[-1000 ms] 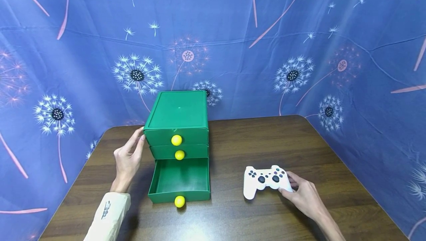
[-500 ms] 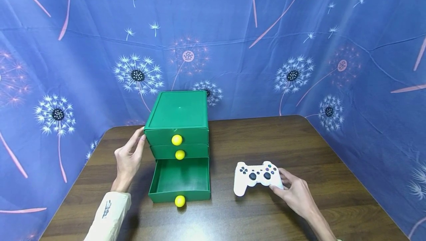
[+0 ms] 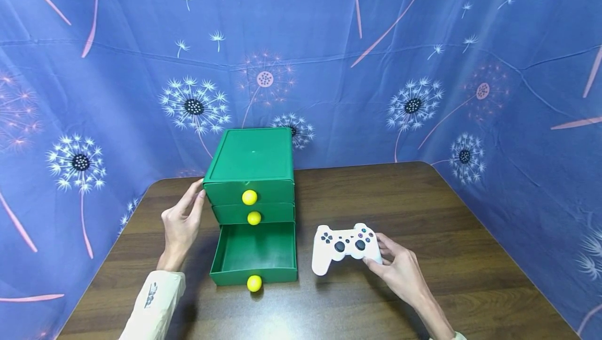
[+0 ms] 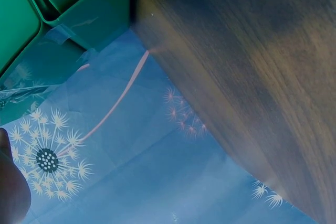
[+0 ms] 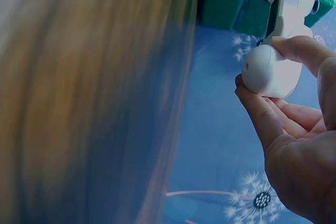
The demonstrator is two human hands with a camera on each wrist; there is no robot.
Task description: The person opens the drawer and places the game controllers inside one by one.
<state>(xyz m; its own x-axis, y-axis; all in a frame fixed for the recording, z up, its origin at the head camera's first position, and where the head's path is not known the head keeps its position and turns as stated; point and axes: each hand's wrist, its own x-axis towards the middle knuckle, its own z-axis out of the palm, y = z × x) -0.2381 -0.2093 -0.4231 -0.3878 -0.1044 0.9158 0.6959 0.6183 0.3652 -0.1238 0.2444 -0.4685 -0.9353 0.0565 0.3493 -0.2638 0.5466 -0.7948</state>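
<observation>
A green drawer unit with yellow ball knobs stands left of centre in the head view. Its bottom drawer is pulled out and holds nothing, while the two upper drawers are closed. My left hand rests with extended fingers and thumb against the unit's front left corner. My right hand pinches a white game controller by its right grip, thumb on one side and fingers on the other. The controller hangs just right of the open drawer, buttons facing me, its shadow on the table below it.
The brown wooden table carries the drawer unit. Behind it and along both sides hangs a blue cloth printed with dandelions. The open drawer's yellow knob juts toward the table's front.
My right hand has carried the game controller leftward, toward the open drawer, and slightly away from me. The left hand and the drawer unit have kept their places.
</observation>
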